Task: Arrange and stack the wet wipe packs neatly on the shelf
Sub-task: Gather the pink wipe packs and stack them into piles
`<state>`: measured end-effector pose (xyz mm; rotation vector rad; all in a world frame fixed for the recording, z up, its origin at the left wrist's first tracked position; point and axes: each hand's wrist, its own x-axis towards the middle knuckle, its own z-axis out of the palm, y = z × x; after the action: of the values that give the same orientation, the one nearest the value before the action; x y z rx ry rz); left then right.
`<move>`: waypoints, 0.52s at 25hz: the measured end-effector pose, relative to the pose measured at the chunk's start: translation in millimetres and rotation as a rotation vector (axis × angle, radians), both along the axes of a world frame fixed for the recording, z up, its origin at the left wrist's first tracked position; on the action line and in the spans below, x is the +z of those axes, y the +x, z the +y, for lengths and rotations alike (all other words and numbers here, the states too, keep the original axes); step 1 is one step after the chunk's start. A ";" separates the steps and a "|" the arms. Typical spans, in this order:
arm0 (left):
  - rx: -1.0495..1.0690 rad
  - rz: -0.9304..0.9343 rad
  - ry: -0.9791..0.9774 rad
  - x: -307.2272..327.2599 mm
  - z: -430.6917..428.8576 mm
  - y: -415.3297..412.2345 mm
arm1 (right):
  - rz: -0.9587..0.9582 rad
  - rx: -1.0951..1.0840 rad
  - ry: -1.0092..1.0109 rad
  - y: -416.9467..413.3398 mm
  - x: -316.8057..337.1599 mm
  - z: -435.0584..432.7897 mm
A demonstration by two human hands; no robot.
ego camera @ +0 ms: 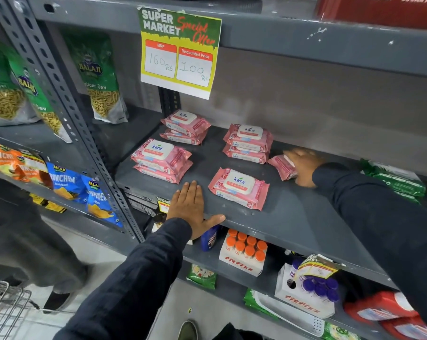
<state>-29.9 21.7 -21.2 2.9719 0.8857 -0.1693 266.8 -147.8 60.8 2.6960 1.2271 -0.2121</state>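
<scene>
— Right hand (303, 166) is clamped on a tilted pink pack (282, 166) beside the back-right stack (248, 143). Left hand (191, 207)?

— Flat, spread, holding nothing, at the shelf (293, 217) lip.

— Progress?

— Roughly half, I'd say: three stacks up, but the single pack (239, 187) lies alone.

— Room?

— Plenty of bare shelf mid-front; green packs (396, 180) crowd the right.

green snack bags (98, 77), price sign (179, 52), orange-capped bottles (246, 246), wire basket (3, 305)
</scene>
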 end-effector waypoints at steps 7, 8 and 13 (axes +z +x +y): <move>0.000 0.008 -0.010 2.0 0.2 0.8 | -0.115 0.077 -0.162 15.0 -7.2 12.3; 0.000 0.008 -0.014 2.2 0.4 0.7 | -0.141 0.094 -0.176 16.4 -5.5 14.4; 0.006 0.022 -0.022 2.4 0.3 0.4 | -0.111 0.119 -0.150 22.2 -6.0 17.0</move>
<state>-29.5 22.0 -18.8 2.9531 0.8887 -0.2111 289.0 -130.8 54.8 2.4641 1.2796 -0.1303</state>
